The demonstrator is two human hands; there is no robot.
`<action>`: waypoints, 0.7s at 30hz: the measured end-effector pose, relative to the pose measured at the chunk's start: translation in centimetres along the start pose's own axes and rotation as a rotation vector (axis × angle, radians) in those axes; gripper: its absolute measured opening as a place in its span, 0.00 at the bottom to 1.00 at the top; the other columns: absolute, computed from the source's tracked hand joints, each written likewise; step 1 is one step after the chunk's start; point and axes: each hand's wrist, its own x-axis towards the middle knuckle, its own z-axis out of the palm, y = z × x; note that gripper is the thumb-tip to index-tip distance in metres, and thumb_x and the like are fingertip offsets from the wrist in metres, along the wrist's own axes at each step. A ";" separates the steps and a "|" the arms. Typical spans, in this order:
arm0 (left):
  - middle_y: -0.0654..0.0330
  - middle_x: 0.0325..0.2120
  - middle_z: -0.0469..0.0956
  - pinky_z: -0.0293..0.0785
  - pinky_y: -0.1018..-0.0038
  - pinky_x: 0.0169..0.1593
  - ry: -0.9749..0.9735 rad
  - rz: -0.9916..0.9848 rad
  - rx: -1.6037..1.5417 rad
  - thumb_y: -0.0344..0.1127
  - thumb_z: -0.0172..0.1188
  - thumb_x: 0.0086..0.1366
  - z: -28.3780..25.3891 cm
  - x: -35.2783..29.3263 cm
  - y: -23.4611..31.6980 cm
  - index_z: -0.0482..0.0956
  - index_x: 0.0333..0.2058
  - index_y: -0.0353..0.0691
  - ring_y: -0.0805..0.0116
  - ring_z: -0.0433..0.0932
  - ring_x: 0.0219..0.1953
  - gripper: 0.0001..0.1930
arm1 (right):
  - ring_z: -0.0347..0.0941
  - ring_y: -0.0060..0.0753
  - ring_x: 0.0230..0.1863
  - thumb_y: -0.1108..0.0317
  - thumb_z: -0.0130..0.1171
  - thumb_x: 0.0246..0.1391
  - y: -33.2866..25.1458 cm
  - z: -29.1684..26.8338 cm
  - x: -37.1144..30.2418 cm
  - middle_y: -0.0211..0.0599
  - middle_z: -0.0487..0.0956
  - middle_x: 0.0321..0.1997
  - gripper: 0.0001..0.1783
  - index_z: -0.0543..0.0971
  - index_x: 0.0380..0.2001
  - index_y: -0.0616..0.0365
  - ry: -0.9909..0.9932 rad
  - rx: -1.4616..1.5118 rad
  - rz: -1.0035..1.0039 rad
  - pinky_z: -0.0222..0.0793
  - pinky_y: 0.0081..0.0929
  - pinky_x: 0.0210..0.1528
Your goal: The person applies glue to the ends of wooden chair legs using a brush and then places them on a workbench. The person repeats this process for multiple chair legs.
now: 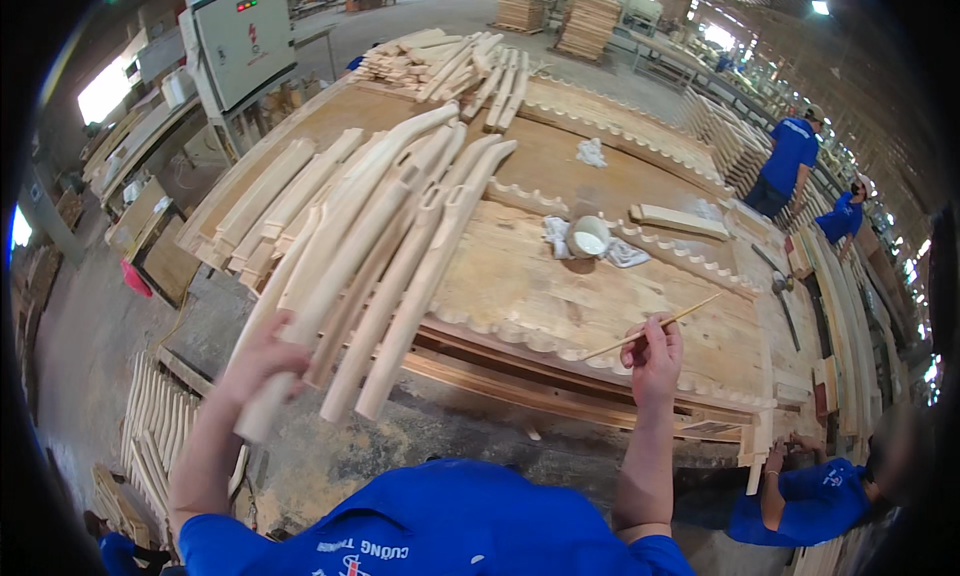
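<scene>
My left hand (265, 364) is closed round the near end of a long, pale curved wooden leg (335, 276). That leg lies at the edge of a pile of similar legs (395, 306), some with slots cut near their bent far ends. My right hand (655, 358) is raised over the front edge of the worktable (520, 286), pinching a thin yellowish stick (692, 309) between thumb and fingers. The stick slants up to the right. Beyond it stands a cup (588, 238) of white liquid, with crumpled white rags (626, 254) beside it.
Scalloped wooden strips (640, 246) run across the table. A short wooden block (680, 222) and a hammer-like tool (784, 296) lie on the right. More wooden pieces (430, 61) are heaped at the back. A co-worker (810, 501) is close on my right; a control cabinet (243, 41) stands back left.
</scene>
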 end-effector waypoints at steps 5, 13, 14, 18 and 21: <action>0.54 0.21 0.73 0.71 0.72 0.25 0.029 0.169 0.580 0.31 0.56 0.51 2.6 -4.2 4.0 0.58 0.54 0.37 0.64 0.75 0.22 0.30 | 0.63 0.19 0.16 0.67 0.48 0.60 0.5 -5.1 0.1 0.33 0.72 0.21 0.04 0.68 0.32 0.54 0.080 0.126 0.021 0.57 0.15 0.16; 0.51 0.25 0.69 0.70 0.63 0.26 0.168 0.544 1.939 0.29 0.54 0.52 9.3 -2.5 1.1 0.54 0.61 0.46 0.57 0.73 0.23 0.36 | 0.64 0.19 0.17 0.69 0.46 0.60 -0.1 -7.3 1.3 0.33 0.73 0.22 0.03 0.68 0.34 0.55 0.032 0.176 0.062 0.58 0.16 0.17; 0.51 0.25 0.68 0.70 0.63 0.26 0.214 0.572 2.035 0.28 0.53 0.53 9.1 -2.3 1.1 0.54 0.61 0.46 0.58 0.73 0.23 0.35 | 0.64 0.19 0.17 0.69 0.46 0.60 -0.2 -7.1 1.4 0.33 0.73 0.23 0.03 0.68 0.35 0.55 0.015 0.178 0.065 0.59 0.16 0.18; 0.45 0.36 0.73 0.72 0.59 0.35 0.047 0.357 1.413 0.33 0.54 0.51 8.9 -2.5 -0.7 0.50 0.63 0.43 0.46 0.75 0.34 0.39 | 0.70 0.23 0.21 0.70 0.50 0.58 0.4 -5.5 2.9 0.34 0.75 0.25 0.04 0.69 0.36 0.57 -0.087 0.120 0.005 0.63 0.18 0.21; 0.47 0.31 0.75 0.72 0.63 0.32 -0.099 0.258 0.830 0.34 0.57 0.48 10.2 -2.7 -4.8 0.51 0.62 0.38 0.52 0.75 0.27 0.41 | 0.74 0.23 0.26 0.69 0.52 0.58 2.4 -3.8 4.8 0.34 0.77 0.27 0.05 0.71 0.36 0.58 -0.125 0.042 0.053 0.65 0.18 0.24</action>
